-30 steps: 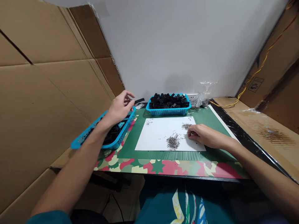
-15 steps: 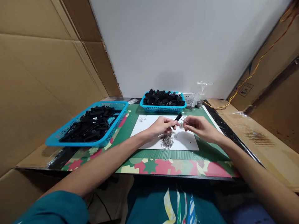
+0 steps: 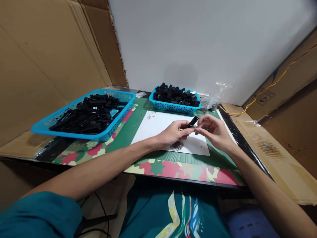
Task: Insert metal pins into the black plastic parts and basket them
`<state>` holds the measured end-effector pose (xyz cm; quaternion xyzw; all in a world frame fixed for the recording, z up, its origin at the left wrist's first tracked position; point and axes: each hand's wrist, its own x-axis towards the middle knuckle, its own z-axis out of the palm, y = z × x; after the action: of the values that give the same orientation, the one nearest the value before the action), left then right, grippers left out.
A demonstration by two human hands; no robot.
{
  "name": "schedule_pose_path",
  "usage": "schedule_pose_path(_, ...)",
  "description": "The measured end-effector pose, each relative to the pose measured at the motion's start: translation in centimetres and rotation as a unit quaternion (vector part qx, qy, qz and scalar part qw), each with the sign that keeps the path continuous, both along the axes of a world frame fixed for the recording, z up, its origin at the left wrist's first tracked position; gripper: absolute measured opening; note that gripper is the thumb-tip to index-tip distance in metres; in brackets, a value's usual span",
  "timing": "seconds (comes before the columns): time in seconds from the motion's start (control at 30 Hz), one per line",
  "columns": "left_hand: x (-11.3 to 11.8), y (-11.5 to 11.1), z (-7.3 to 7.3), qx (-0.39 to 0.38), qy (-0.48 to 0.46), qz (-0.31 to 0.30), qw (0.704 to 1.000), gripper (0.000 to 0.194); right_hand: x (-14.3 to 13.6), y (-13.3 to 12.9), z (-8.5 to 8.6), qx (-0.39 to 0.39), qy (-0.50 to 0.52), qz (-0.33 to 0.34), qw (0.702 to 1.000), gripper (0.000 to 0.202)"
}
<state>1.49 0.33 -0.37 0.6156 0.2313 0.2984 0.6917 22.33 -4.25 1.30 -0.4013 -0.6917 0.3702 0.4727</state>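
Observation:
My left hand (image 3: 176, 134) is closed on a narrow black plastic piece (image 3: 193, 121), which slants up and to the right out of its fingers. Facing it, my right hand (image 3: 214, 131) pinches a thin metal piece (image 3: 194, 126) against the near side of the black part, by the left thumb. Whether that metal piece is a pin or a tool tip is too small to tell. Both hands hover over a white sheet (image 3: 153, 129). A pile of tiny metal parts (image 3: 177, 146) lies on the sheet, partly hidden below my left hand.
A large blue basket (image 3: 106, 135) of long black parts stands at the left. Behind the sheet is a smaller blue basket (image 3: 173, 107) full of black pieces. Clear plastic bags (image 3: 210, 101) sit beside it. Cardboard walls (image 3: 49, 49) flank the green mat (image 3: 123, 135).
My hands have come together, and the right fingers have brought the thin metal piece up to the black part. The head view has shifted slightly.

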Motion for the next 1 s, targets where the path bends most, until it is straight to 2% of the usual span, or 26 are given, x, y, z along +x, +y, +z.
schedule_pose_path(0.33, 0.1, -0.1, 1.0, 0.009, -0.037, 0.069, 0.997, 0.035, -0.6, 0.1, -0.3, 0.008, -0.022, -0.036, 0.999, 0.031)
schedule_pose_path(0.57, 0.0, 0.0, 0.3, 0.041, -0.017, 0.073, 0.996, 0.034, -1.0, 0.3, -0.7, 0.013, -0.031, -0.076, 0.997, 0.032)
schedule_pose_path(0.7, -0.1, -0.3, 0.8, 0.111, 0.004, 0.064, 0.992, 0.034, -0.8, 0.3, -0.6, 0.013, -0.021, -0.087, 0.996, 0.029)
schedule_pose_path(0.83, -0.3, -0.6, 1.9, 0.157, 0.019, 0.005, 0.987, 0.036, 0.1, 0.2, 0.0, 0.042, -0.018, -0.118, 0.992, 0.025)
schedule_pose_path(1.0, -0.8, -0.7, 2.2, 0.246, 0.088, 0.045, 0.964, 0.041, 1.4, 0.2, 0.3, 0.082, -0.032, -0.145, 0.985, 0.019)
